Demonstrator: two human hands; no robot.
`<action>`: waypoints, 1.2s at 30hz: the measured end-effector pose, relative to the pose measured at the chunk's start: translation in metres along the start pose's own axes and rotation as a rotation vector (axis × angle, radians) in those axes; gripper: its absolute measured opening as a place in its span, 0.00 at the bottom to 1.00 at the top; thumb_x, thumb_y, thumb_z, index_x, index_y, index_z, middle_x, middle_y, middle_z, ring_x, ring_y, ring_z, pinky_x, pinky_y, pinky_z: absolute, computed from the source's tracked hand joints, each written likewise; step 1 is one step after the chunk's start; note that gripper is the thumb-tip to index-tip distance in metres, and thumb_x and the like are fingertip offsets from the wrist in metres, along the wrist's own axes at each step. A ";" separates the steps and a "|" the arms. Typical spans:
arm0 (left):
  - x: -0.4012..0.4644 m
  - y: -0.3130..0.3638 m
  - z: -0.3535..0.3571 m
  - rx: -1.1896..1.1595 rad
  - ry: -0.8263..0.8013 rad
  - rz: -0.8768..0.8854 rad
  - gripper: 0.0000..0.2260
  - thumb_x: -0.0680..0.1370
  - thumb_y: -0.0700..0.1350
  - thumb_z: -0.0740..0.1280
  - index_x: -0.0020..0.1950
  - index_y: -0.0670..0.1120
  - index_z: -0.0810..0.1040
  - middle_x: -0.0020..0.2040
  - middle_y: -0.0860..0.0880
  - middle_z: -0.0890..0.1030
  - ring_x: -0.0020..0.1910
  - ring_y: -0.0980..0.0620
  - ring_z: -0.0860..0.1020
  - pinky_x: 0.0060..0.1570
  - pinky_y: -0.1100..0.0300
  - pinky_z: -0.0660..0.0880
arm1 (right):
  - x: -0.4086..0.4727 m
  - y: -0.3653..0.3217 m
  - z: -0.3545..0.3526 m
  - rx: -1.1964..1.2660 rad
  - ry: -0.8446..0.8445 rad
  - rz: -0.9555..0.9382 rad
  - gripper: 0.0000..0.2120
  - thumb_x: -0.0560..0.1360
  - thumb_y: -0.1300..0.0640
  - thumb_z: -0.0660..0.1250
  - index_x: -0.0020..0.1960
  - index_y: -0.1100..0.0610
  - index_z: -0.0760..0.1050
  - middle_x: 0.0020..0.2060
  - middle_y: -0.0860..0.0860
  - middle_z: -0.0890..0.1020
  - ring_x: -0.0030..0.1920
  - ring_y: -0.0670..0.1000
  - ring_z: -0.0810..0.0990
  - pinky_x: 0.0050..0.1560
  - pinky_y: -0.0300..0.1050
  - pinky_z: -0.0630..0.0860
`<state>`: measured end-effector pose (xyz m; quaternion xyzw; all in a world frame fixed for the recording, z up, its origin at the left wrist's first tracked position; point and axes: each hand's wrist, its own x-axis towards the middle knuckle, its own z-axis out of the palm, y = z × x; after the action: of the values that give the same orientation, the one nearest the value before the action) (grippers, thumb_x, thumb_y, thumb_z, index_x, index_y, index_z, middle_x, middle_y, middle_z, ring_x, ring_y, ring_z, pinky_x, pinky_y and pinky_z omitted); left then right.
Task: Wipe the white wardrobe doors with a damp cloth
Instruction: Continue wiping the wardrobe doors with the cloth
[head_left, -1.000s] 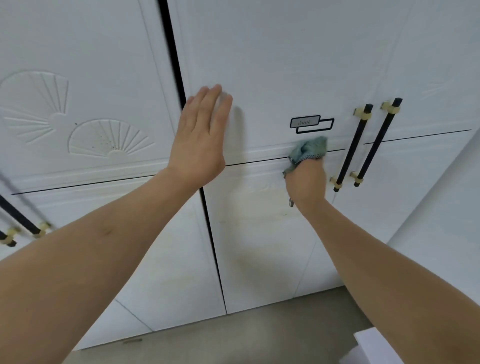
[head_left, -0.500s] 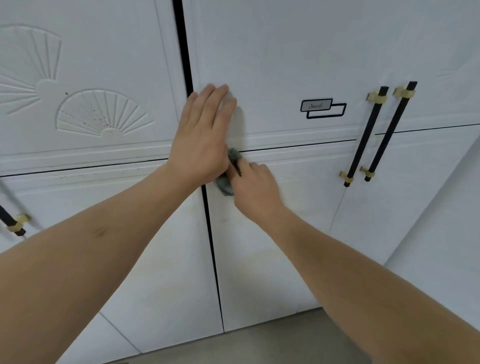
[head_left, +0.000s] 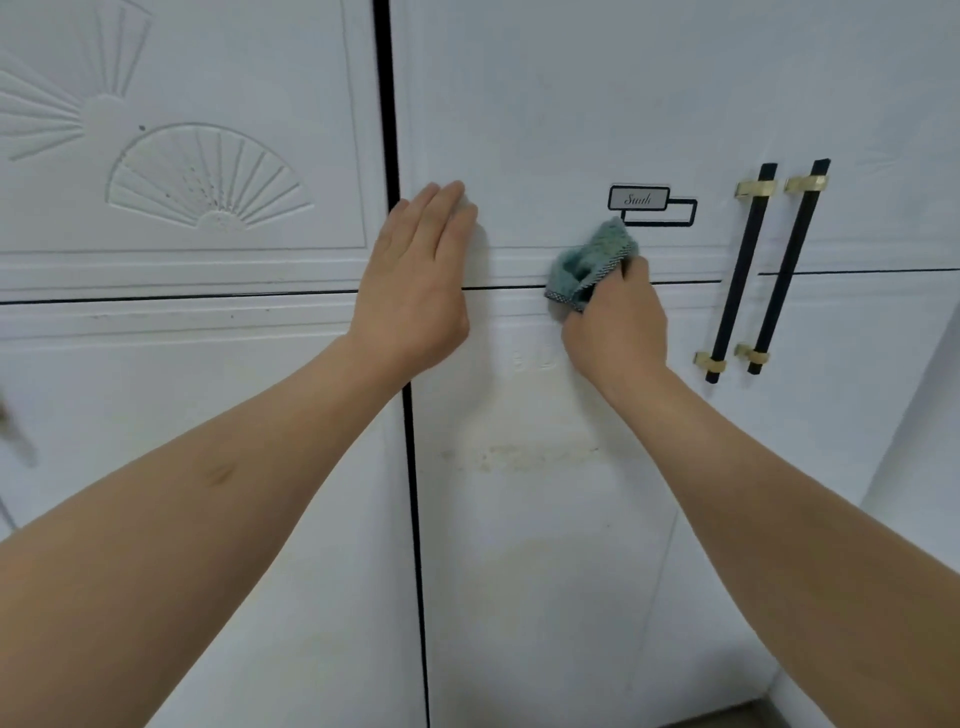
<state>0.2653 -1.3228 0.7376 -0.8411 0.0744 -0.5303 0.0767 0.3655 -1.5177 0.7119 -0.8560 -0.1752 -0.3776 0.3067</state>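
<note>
Head view: the left hand (head_left: 415, 283) lies flat, fingers straight, against the white wardrobe door (head_left: 545, 104) beside the dark vertical gap (head_left: 387, 130). The right hand (head_left: 615, 325) grips a bunched teal cloth (head_left: 589, 262), pressed on the door's horizontal groove, just below the small label (head_left: 639, 199) and left of two black handles (head_left: 763, 270).

To the right of the cloth (head_left: 589, 262) the white door (head_left: 545, 104) lies bare as far as two black handles (head_left: 740, 273), which stand out and block the way. The left hand (head_left: 415, 291), pressed flat, bars the left side. Above and below, the door is open surface.
</note>
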 end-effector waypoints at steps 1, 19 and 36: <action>-0.004 -0.003 0.000 0.006 -0.014 0.012 0.31 0.69 0.32 0.55 0.74 0.34 0.68 0.75 0.36 0.69 0.75 0.34 0.65 0.74 0.38 0.61 | -0.003 -0.017 0.006 0.024 0.009 -0.059 0.31 0.75 0.51 0.70 0.75 0.59 0.65 0.66 0.58 0.70 0.58 0.61 0.75 0.54 0.52 0.74; -0.015 -0.005 -0.020 0.421 -0.387 0.115 0.38 0.69 0.38 0.70 0.77 0.39 0.59 0.81 0.41 0.54 0.80 0.40 0.52 0.78 0.45 0.54 | -0.038 0.035 0.026 0.048 -0.024 -0.178 0.34 0.75 0.53 0.71 0.78 0.54 0.63 0.67 0.57 0.72 0.53 0.61 0.79 0.50 0.53 0.78; -0.020 0.006 -0.019 0.430 -0.396 0.046 0.37 0.73 0.37 0.65 0.80 0.40 0.53 0.82 0.41 0.49 0.81 0.41 0.47 0.79 0.45 0.50 | -0.043 0.071 0.024 0.007 -0.012 -0.102 0.31 0.74 0.54 0.72 0.74 0.59 0.67 0.66 0.59 0.73 0.52 0.63 0.78 0.49 0.54 0.78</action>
<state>0.2392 -1.3255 0.7266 -0.8908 -0.0369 -0.3575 0.2782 0.3882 -1.5583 0.6388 -0.8470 -0.2217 -0.3871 0.2893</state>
